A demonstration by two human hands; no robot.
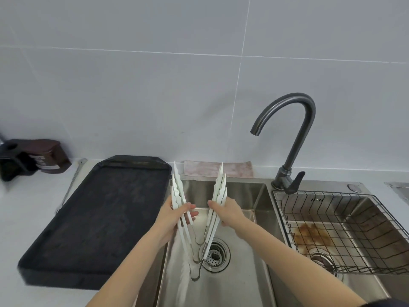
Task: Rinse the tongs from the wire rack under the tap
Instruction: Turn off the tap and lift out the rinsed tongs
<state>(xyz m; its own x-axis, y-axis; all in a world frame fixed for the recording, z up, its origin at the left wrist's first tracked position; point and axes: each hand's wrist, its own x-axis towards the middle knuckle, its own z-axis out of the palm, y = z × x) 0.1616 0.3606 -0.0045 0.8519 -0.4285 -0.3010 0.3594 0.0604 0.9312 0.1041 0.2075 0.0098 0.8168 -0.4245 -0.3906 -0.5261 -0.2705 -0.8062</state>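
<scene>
Several white tongs [218, 187] are bunched together and spread in a V over the left sink basin [243, 282], tips up, hinges down near the drain [214, 254]. My left hand [177, 216] grips the left arms. My right hand [228, 212] grips the right arms. The dark curved tap [294, 120] stands behind and to the right; its spout ends above and right of the tongs, and no water is visible at it. The black wire rack [340, 231] sits in the right basin with nothing in it.
A large black tray [97, 218] lies on the white counter, left of the sink, touching its edge. A pinkish cloth [218, 169] lies behind the basin. Dark containers [33, 158] stand at the far left against the tiled wall. The right basin floor has a brown stain [312, 234].
</scene>
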